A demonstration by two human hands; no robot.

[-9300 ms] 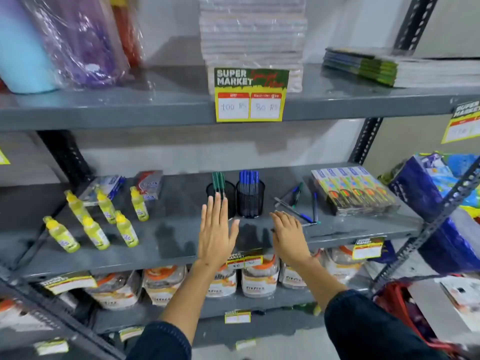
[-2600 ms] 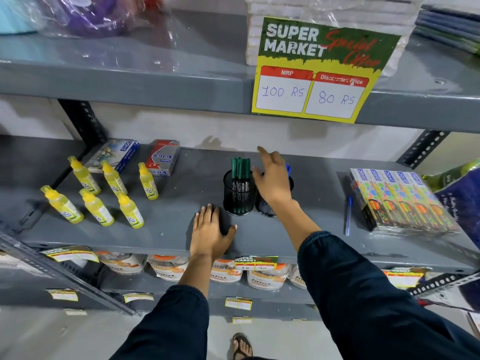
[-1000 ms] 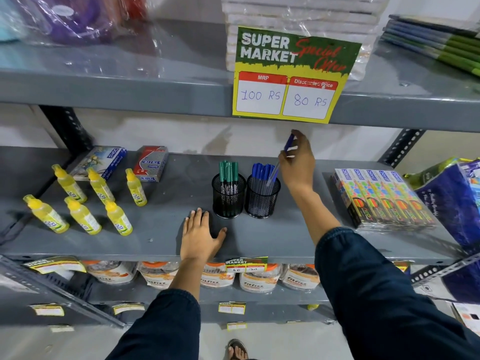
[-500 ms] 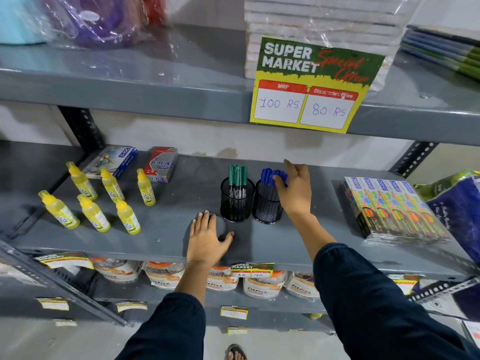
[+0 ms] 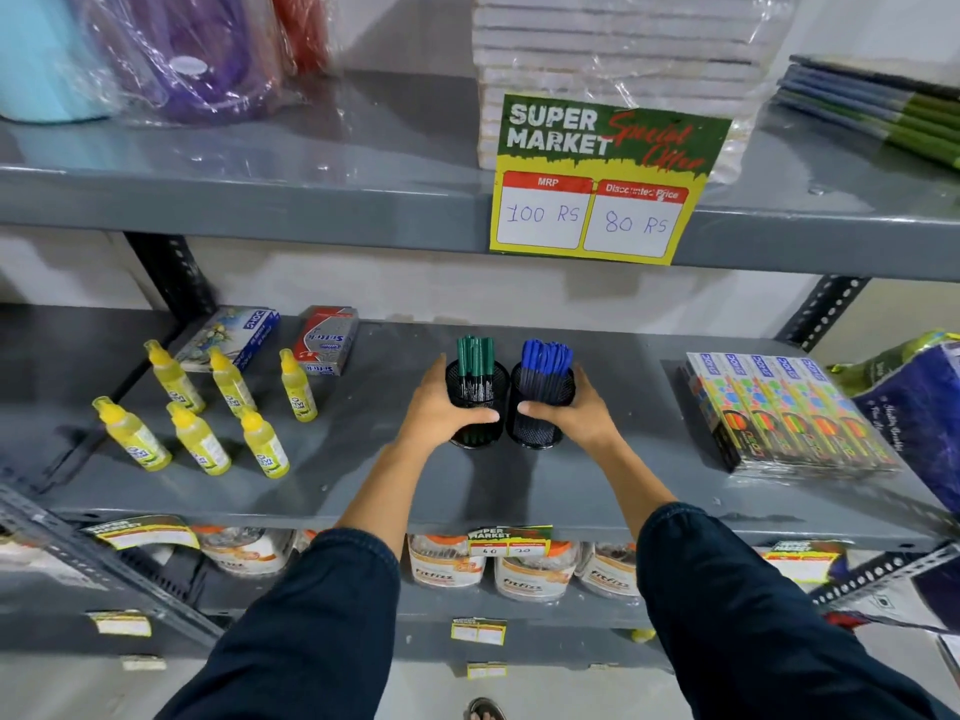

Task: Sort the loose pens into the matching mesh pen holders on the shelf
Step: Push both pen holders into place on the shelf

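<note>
Two black mesh pen holders stand side by side in the middle of the grey shelf (image 5: 597, 491). The left holder (image 5: 478, 389) is full of green pens (image 5: 475, 356). The right holder (image 5: 543, 433) is full of blue pens (image 5: 545, 358). My left hand (image 5: 434, 407) wraps around the left holder from its left side, thumb across the front. My right hand (image 5: 582, 407) grips the right holder from its right side in the same way. No loose pens lie on the shelf surface that I can see.
Several yellow glue bottles (image 5: 208, 407) stand at the left, with two small boxes (image 5: 324, 340) behind them. A wrapped pack of colourful boxes (image 5: 779, 407) lies at the right. A price sign (image 5: 602, 179) hangs from the upper shelf. Jars fill the shelf below.
My right hand dropped from the blue pens' tops to grip the blue holder's side. My left hand rose off the shelf surface and closed around the green holder.
</note>
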